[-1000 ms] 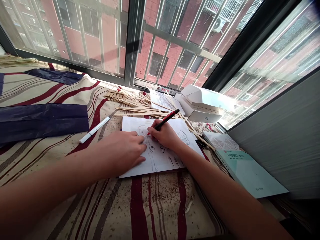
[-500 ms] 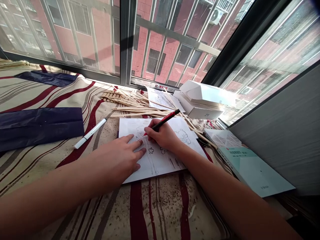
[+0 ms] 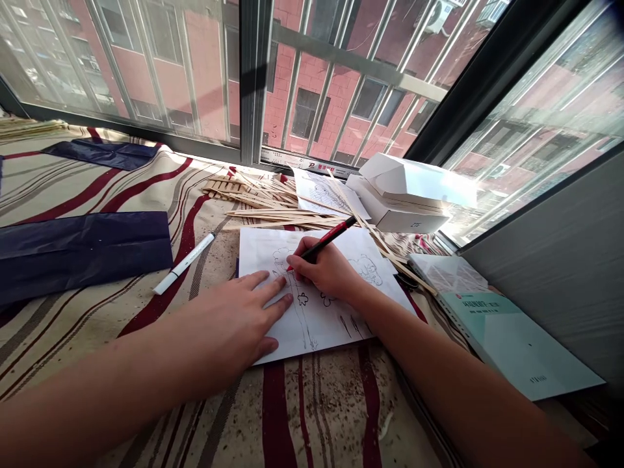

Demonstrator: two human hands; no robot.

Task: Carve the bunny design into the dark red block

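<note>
A white sheet of paper (image 3: 331, 331) with line drawings of flowers and other figures lies on the striped cloth. My left hand (image 3: 244, 318) rests flat on its left side, fingers spread. My right hand (image 3: 329, 270) grips a black and red pen (image 3: 334, 235), its tip down at the drawing in the upper left part of the sheet. Part of the drawing is hidden behind my fingers. To the left of the paper lies a white marker (image 3: 184, 263) with its dark end pointing away from me.
Thin wooden sticks (image 3: 258, 195) are heaped behind the paper, near another drawn sheet (image 3: 324, 193) and a white box (image 3: 400, 201). A green and white book (image 3: 507, 325) lies at right by the wall. Dark blue sheets (image 3: 82, 250) lie at left. Crumbs dot the cloth (image 3: 322, 416).
The whole view has shifted slightly, so things sit a little farther right. My right hand still holds the pen on the drawing, and my left hand stays on the paper.
</note>
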